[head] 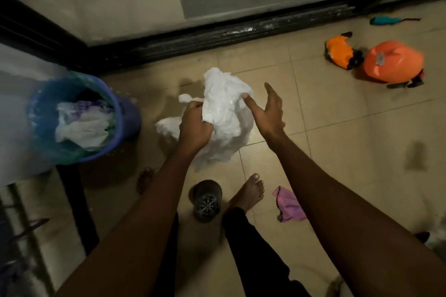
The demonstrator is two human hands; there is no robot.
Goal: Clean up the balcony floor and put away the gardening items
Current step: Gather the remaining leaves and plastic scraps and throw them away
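A crumpled white plastic bag [224, 113] hangs above the tiled floor in the middle of the view. My left hand [194, 123] grips a bunch of it near its left side. My right hand [268, 108] is beside the bag on the right, fingers straight, with the thumb touching the bag's upper edge. To the left stands a blue bin [72, 116] lined with a green bag, holding white and purple plastic waste.
A dark plant pot [207, 200] lies on its side by my bare foot [248, 191]. A pink cloth [289, 205] lies to the right. An orange container [393, 60], orange gloves [340, 52] and a teal tool [383, 20] lie at far right near the black door track [217, 36].
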